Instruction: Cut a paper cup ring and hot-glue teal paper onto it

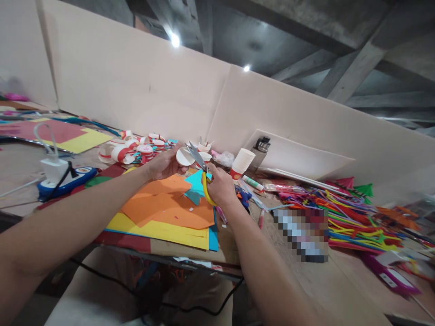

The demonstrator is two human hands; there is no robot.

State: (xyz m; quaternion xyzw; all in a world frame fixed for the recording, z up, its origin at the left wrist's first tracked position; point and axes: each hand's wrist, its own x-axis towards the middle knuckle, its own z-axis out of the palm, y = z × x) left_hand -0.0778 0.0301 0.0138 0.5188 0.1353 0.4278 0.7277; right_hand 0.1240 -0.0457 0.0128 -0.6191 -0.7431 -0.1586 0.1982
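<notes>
My left hand [166,164] is closed on a white paper cup piece [185,156], its round face turned toward me. My right hand [220,184] grips yellow-handled scissors [207,190], whose blades are parted and point up and left beside the cup piece. Whether the blades touch the paper I cannot tell. Under my hands lie orange paper sheets [149,206], a cut turquoise paper piece [197,184] and a yellow sheet [163,234]. Just behind the scissors stands another cut paper cup [205,157].
Several cut red-and-white cups [122,152] crowd the back left. A cup stack [242,163] and a dark bottle [260,153] stand behind my right hand. Colourful pipe cleaners [350,222] cover the right side. A blue power strip [66,183] lies left.
</notes>
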